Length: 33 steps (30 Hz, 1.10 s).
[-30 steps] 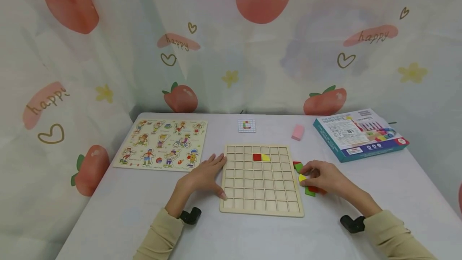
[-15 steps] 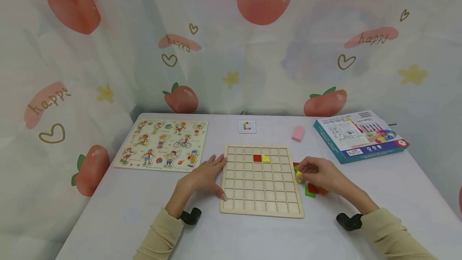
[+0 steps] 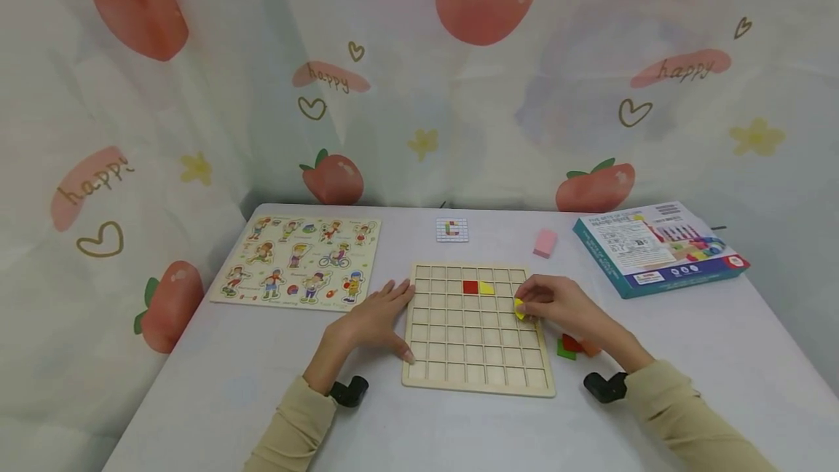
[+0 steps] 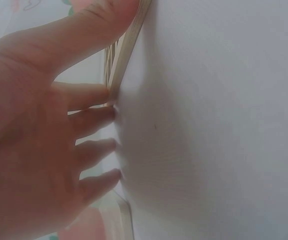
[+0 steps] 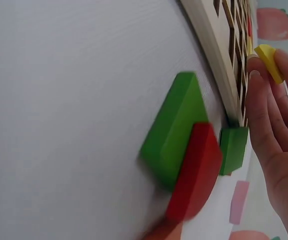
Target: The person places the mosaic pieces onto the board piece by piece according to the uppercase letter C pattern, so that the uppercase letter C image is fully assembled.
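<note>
A wooden grid board (image 3: 478, 328) lies in the middle of the table. In its upper rows sit a red square block (image 3: 470, 287) and a yellow block with a curved edge (image 3: 486, 288), side by side. My left hand (image 3: 372, 323) rests at the board's left edge, fingers spread, thumb near the lower corner. Above the board's right side, my right hand (image 3: 564, 306) pinches a small yellow block (image 5: 269, 63) between thumb and fingers. Right of the board lie a green block (image 5: 176, 130), a red block (image 5: 196, 172) and an orange block (image 3: 591, 348); another green block (image 5: 233, 150) is by the board's edge.
A picture puzzle board (image 3: 298, 262) lies at the left. Behind the grid board are a small pattern card (image 3: 452, 230) and a pink block (image 3: 545, 242). A flat teal-edged box (image 3: 658, 248) stands at the back right.
My right hand has picked up the yellow block from the pieces beside the board and carried it left, over the board's right edge. The left hand stays in place.
</note>
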Available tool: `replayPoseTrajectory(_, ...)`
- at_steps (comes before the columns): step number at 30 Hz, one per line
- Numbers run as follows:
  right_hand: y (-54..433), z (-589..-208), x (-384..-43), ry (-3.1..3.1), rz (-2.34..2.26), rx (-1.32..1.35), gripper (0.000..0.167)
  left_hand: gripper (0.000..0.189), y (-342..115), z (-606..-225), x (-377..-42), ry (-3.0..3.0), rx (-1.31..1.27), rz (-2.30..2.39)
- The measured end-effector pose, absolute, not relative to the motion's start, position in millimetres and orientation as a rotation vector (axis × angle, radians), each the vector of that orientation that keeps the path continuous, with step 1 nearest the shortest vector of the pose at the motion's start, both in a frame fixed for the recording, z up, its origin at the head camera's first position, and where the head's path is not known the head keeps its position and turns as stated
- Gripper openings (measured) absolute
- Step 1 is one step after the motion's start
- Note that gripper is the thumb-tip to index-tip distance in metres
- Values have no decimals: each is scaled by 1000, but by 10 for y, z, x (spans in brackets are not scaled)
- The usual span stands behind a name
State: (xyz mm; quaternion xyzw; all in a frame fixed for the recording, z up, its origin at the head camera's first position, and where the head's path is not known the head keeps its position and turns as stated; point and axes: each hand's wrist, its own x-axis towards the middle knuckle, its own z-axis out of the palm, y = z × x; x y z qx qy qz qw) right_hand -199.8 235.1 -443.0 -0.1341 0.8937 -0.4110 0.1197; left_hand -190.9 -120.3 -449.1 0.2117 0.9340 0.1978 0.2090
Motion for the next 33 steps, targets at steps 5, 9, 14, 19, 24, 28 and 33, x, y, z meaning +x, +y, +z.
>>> replayPoseTrajectory(5, 2255, -4446, -2075, 2618, -1204, -428, 19, 120, -1196, -4484, -1911, 2594, 591, 554)
replayPoseTrajectory(9, 2179, -4441, -2149, 2650, -1189, -451, 18, 121, -1196, -4485, -1917, 2593, 584, 562)
replayPoseTrajectory(14, 2081, -4443, -2242, 2621, -1238, -485, 17, 120, -1193, -4487, -1922, 2588, 583, 569)
replayPoseTrajectory(19, 1998, -4460, -2317, 2615, -1236, -548, 18, 119, -1193, -4489, -1915, 2582, 585, 577)
replayPoseTrajectory(24, 1908, -4460, -2384, 2620, -1205, -586, 18, 119, -1195, -4479, -1909, 2585, 582, 577)
replayPoseTrajectory(28, 1831, -4443, -2430, 2628, -1184, -590, 15, 119, -1198, -4465, -1909, 2593, 579, 572)
replayPoseTrajectory(33, 1746, -4445, -2471, 2617, -1210, -595, 12, 120, -1207, -4475, -1911, 2593, 581, 576)
